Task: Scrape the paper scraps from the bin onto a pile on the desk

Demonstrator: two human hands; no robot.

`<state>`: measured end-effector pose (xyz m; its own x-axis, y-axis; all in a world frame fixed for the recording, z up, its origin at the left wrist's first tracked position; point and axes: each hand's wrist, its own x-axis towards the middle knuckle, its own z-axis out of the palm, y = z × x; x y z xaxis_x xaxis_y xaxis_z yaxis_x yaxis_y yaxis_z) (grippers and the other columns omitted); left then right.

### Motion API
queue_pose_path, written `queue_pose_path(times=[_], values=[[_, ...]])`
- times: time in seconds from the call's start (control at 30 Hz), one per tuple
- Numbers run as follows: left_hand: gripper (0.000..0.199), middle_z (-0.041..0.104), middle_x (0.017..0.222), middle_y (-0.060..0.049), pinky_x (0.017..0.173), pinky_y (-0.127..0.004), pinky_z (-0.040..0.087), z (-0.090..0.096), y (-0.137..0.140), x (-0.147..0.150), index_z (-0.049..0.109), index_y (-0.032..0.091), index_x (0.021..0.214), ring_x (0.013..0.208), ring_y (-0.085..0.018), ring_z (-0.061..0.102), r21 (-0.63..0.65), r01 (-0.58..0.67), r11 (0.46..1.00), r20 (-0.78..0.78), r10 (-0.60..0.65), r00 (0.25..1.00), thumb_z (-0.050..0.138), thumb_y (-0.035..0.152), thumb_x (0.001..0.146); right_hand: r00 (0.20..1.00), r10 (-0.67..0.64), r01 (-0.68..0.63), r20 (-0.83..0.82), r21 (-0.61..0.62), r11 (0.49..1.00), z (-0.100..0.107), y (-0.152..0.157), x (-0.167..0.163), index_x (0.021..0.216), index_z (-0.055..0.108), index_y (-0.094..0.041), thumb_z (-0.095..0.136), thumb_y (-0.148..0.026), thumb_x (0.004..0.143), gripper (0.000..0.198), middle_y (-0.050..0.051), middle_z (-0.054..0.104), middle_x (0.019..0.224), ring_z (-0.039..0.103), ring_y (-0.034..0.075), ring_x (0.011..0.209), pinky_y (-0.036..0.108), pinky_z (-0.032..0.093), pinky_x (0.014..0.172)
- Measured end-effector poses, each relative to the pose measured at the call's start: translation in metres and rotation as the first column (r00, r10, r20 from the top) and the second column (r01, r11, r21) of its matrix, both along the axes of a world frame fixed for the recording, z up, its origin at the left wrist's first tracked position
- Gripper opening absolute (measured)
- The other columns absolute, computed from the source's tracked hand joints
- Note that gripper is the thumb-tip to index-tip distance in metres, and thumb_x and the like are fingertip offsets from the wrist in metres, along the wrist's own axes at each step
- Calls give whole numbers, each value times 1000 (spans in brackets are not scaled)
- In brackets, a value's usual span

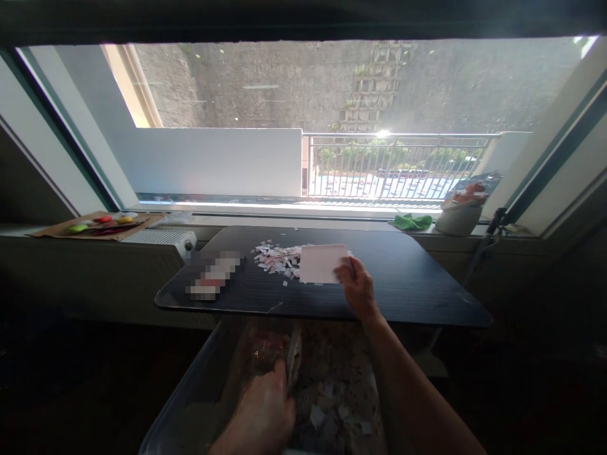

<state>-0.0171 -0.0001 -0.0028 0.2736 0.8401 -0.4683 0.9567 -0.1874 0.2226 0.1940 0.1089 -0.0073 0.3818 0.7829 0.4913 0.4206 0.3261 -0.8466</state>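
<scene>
My right hand (359,285) is closed on the right end of a flat, pale pinkish card (323,264), held above the dark table (412,281). Just left of the card, a heap of small torn paper scraps (277,258) lies on the table, partly covered by it. Below the table's front edge, my left hand (265,404) pinches the pale spotted edge (294,354) of a container. Paper scraps (327,404) lie inside that container, to the right of my left hand. Beside it, a clear bag (265,347) shows something reddish, too dim to make out.
A pixelated item (215,276) lies at the table's left. A radiator (161,239) stands against the wall behind it. On the windowsill are a cardboard sheet (57,232) with colourful items, a green cloth (411,222) and a pale pot (458,218).
</scene>
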Motion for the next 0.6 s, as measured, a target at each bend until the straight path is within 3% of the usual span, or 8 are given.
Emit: queue_pose_path(times=[0.27, 0.6], values=[[43, 61, 94, -15, 75, -37, 42, -1, 0, 0, 40, 8, 113, 89, -26, 58, 27, 2, 1000, 23, -3, 1000, 38, 17, 71, 991, 123, -124, 52, 10, 992, 7, 24, -35, 101, 52, -19, 41, -31, 77, 29, 4, 62, 81, 57, 17, 73, 31, 44, 70], [35, 62, 94, -14, 75, -35, 41, 8, -1, 1, 43, 12, 105, 89, -26, 57, -2, -6, 1000, 53, 6, 999, 37, 18, 71, 998, 59, -59, 7, -35, 998, 14, -2, -12, 96, 54, -19, 42, -31, 76, 27, 2, 62, 75, 55, 16, 66, 30, 44, 63]])
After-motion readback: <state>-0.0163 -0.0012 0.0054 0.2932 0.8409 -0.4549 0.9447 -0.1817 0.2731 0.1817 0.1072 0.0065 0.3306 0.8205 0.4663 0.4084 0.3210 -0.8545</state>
